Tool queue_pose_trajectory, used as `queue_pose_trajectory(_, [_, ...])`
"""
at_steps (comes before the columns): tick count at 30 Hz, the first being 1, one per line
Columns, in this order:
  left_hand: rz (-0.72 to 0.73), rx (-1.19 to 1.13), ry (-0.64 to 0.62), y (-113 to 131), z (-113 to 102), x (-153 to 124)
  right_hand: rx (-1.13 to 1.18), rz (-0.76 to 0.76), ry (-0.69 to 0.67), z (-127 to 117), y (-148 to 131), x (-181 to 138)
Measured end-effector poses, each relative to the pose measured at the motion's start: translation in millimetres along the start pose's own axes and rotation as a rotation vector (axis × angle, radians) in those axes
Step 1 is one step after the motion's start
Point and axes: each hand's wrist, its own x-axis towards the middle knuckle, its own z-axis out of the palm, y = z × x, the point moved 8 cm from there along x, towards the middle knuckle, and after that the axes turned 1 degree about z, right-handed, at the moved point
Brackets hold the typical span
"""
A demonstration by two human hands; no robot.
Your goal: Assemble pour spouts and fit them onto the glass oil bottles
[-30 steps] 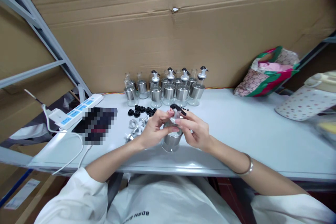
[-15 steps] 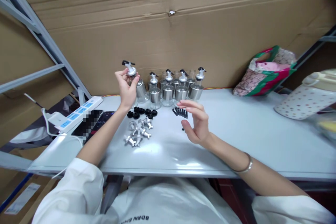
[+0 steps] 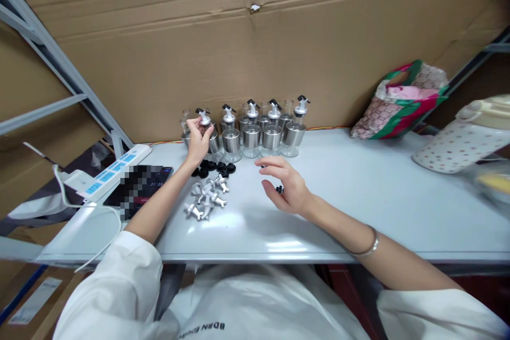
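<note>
even indoor light, glare on the table (image 3: pixel 255 223), edges warped and blurred.

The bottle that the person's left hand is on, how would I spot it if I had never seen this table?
Look along the cardboard wall at the back of the grey table, where a row of small steel-and-glass bottles stands. The bottle is near the left end of that row. It alone has the left hand closed round its white, black-levered spout.
</note>
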Motion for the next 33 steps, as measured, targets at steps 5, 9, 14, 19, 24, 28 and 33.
queue_pose_trajectory(5, [0.009,0.068,-0.014,11.3,-4.6,-1.0,-0.031,0.014,-0.039,2.8,2.6,0.2])
queue_pose_trajectory(9, [0.123,0.230,0.058,46.0,-21.4,-18.3,-0.059,-0.009,-0.144,10.9,4.5,-0.2])
queue_pose_trajectory(14, [0.379,0.507,-0.326,100.0,-4.3,-62.2,-0.102,-0.061,-0.276,22.0,5.9,-5.0])
queue_pose_trajectory(19, [0.400,0.751,-0.865,100.4,26.4,-100.2,-0.137,-0.077,-0.266,17.8,6.0,-3.3])
queue_pose_trajectory(24, [0.325,0.765,-0.970,83.9,30.0,-104.4,-0.172,-0.079,-0.232,11.7,6.6,-0.5])
queue_pose_trajectory(28, [0.206,0.628,-0.968,85.8,28.3,-102.0,-0.200,-0.057,-0.223,9.3,9.2,0.3])
queue_pose_trajectory(33, [-0.219,0.166,-0.862,105.7,36.6,-106.0,-0.100,-0.006,-0.287,11.3,12.8,-0.1])
